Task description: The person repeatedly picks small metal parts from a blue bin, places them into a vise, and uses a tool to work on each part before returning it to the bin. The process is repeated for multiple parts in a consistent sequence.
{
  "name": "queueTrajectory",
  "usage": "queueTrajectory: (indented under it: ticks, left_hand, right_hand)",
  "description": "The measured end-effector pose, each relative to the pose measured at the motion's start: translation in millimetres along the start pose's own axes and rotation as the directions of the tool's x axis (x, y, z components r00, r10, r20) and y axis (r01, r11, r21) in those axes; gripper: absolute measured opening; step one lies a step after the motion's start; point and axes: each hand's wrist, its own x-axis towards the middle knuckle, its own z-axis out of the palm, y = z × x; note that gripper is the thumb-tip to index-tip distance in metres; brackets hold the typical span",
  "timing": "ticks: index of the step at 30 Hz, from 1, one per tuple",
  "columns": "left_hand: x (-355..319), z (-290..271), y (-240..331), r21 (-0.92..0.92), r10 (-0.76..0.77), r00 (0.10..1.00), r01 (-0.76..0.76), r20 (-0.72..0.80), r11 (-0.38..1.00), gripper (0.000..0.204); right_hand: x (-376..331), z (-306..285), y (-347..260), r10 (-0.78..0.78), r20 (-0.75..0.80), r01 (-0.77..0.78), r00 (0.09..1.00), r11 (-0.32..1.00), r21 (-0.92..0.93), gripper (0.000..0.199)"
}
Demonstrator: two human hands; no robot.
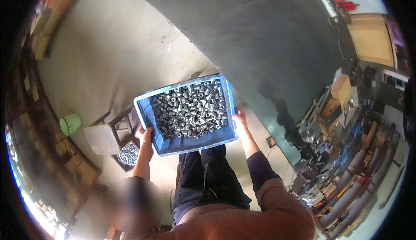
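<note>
A blue plastic crate (190, 147) is held up in front of my body, slightly tilted in view. Many small grey metal fittings (190, 108) cover most of its bottom, and a bare strip of blue shows along the near side. My left hand (145, 135) grips the crate's left wall near the close corner, fingers closed on the rim. On the opposite side, my right hand (239, 118) is closed round the right wall. The fingers beneath the crate are partly hidden.
A dark grey table (268, 36) lies beyond the crate to the right, with tools and boxes at its far right. On the left floor stand a chair (103, 138), a second bin (127, 157) of metal parts and a green bucket (70, 124). Cardboard boxes (80, 168) line the left.
</note>
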Motion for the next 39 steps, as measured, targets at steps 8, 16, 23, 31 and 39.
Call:
queueTrajectory:
  ticks: [8,16,23,31,39]
  left_hand:
    - [-24,-14,45,-0.186,-0.001,0.972,0.046,0.234,0.981,0.024]
    - [5,-21,36,-0.094,0.129,0.798,-0.092,0.589,0.991,0.016]
    - [-52,3,65,0.005,0.067,0.655,-0.108,0.753,0.994,0.038]
    - [-155,47,135,0.239,0.017,0.653,-0.302,0.757,0.923,0.019]
    - [-252,100,132,0.54,-0.229,0.734,-0.215,0.639,0.814,0.023]
  right_hand:
    - [-80,-8,46,-0.091,-0.178,0.106,0.98,0.992,0.071,0.033]
    - [-155,-50,99,-0.232,-0.178,0.261,0.956,0.952,0.162,0.028]
    - [-204,-72,186,-0.27,-0.426,0.428,0.863,0.84,0.334,0.037]
    - [-342,-50,175,-0.154,-0.563,0.485,0.812,0.714,0.505,0.034]
    - [-403,-148,202,-0.122,-0.55,0.481,0.826,0.661,0.576,0.027]
